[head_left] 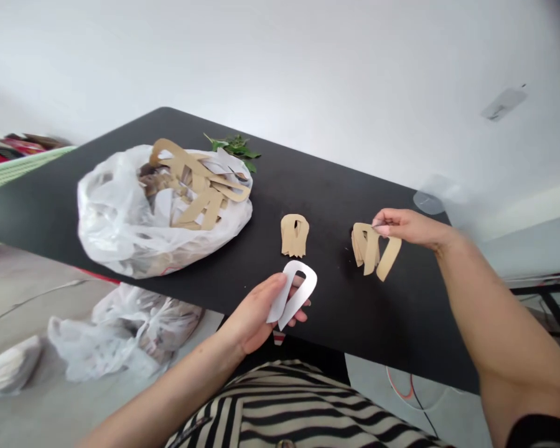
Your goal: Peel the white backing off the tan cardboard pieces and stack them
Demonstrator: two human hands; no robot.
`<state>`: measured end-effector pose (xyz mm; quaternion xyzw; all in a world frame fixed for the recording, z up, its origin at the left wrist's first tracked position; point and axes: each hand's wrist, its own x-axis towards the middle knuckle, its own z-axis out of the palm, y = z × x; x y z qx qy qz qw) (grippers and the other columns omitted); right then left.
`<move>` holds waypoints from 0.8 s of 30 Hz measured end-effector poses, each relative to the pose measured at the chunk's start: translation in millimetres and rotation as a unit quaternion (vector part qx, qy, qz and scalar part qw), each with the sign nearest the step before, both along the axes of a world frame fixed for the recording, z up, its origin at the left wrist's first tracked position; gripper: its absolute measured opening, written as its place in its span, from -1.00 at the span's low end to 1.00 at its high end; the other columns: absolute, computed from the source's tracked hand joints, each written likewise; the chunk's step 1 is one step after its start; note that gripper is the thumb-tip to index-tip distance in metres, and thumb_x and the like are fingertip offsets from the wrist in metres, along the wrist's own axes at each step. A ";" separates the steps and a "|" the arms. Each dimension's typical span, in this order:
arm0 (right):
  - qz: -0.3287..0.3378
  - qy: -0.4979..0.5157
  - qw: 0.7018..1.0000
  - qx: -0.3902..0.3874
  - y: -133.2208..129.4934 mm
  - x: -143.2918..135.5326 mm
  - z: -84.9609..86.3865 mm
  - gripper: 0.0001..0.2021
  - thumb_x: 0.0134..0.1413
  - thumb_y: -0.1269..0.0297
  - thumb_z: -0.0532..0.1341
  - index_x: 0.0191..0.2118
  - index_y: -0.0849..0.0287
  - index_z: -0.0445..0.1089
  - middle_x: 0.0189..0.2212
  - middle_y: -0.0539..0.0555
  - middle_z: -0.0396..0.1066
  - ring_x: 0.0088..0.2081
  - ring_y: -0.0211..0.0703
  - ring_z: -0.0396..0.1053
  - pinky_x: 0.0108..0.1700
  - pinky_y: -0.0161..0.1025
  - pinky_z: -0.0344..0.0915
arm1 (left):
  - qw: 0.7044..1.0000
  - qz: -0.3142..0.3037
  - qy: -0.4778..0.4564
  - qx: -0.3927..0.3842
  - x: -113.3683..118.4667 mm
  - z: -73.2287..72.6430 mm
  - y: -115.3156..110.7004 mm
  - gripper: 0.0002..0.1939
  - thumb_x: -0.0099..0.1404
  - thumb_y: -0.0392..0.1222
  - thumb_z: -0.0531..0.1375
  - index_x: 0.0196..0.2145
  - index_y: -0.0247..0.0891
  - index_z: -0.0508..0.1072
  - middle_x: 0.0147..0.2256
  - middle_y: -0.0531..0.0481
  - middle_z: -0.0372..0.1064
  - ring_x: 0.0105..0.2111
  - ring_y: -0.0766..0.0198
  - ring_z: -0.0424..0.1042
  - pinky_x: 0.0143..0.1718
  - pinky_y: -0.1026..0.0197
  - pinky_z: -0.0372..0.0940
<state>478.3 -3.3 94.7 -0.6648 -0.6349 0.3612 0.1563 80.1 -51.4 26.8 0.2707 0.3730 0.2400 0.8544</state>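
My left hand [261, 311] is closed around a white U-shaped paper piece [291, 292], held over the table's front edge with its curve facing away from me. My right hand [404, 225] pinches the curve of a tan U-shaped paper piece [388, 260] above a tan stack [358, 249] of like pieces. Between the hands, a second tan stack [294, 233] lies fanned on the black table. At the left sits a white plastic bag [116, 211], open at the top and heaped with loose tan and white paper strips [196, 199].
Green leaves [238, 148] lie behind the bag on the black table [326, 186]. A white wall [308, 74] rises along the far edge. On the floor at the lower left are more filled plastic bags [126, 330]. Cables [408, 386] show below the table at the right.
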 end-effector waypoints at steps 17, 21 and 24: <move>-0.026 0.039 0.969 0.243 -67.9 -189.4 -21.4 -0.79 0.32 0.14 0.22 -0.02 0.02 0.51 -0.13 0.09 0.59 -0.19 -0.06 0.56 -0.17 -0.12 0.53 | 0.990 0.017 -0.117 -0.081 12.6 -2.2 4.5 -0.55 0.47 0.08 0.07 0.12 -0.19 0.51 0.05 -0.20 0.50 -0.11 0.16 0.55 -0.17 0.20 0.39; -0.074 0.172 0.965 0.182 -75.2 -217.5 -39.4 -0.78 0.28 0.06 0.26 -0.09 0.05 0.44 -0.21 0.08 0.58 -0.23 -0.07 0.57 -0.21 -0.10 0.57 | 0.995 0.069 -0.053 0.053 7.7 -3.9 -8.3 -0.59 0.42 0.09 0.18 0.11 -0.14 0.49 0.01 -0.10 0.51 -0.10 0.19 0.52 -0.17 0.24 0.33; -0.112 0.258 0.945 0.165 -81.6 -230.0 -46.1 -0.77 0.27 0.04 0.27 -0.11 0.06 0.39 -0.24 0.06 0.56 -0.24 -0.10 0.56 -0.18 -0.10 0.57 | 0.970 0.088 0.021 0.228 -1.7 -2.7 -15.3 -0.59 0.41 0.05 0.20 0.11 -0.17 0.50 -0.01 -0.09 0.51 -0.07 0.18 0.47 -0.03 0.18 0.31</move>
